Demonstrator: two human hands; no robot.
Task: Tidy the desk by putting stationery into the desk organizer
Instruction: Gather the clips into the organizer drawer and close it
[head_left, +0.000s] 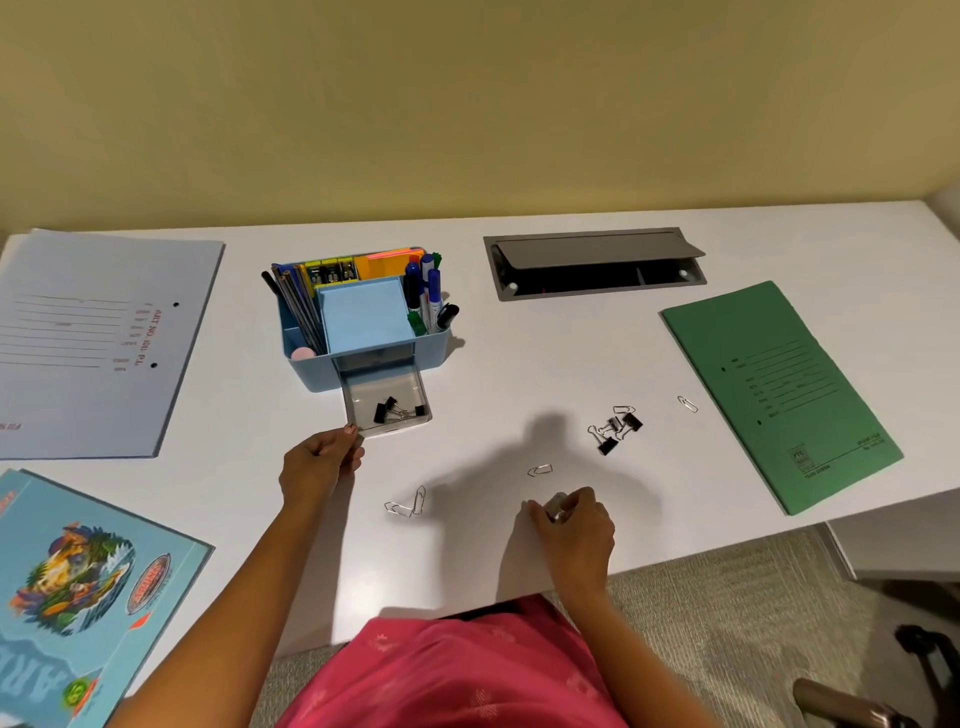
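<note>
A blue desk organizer (311, 371) stands mid-desk, filled with pencils, markers and a blue note pad. Its clear drawer (358, 397) is pulled out and holds binder clips (397, 410). My left hand (319, 465) pinches the drawer's front left corner. My right hand (571, 525) is curled on the desk near the front edge, pinching small silvery paper clips. Loose on the desk lie two paper clips (408, 505), one paper clip (540, 471), another paper clip (687, 404), and a cluster of black binder clips (615, 428).
A pale blue folder (88, 338) lies far left, with an illustrated blue book (78, 592) at front left. On the right sits a green folder (779, 395). An open grey cable hatch (595, 262) is set in the desk behind. A chair part (852, 706) shows at lower right.
</note>
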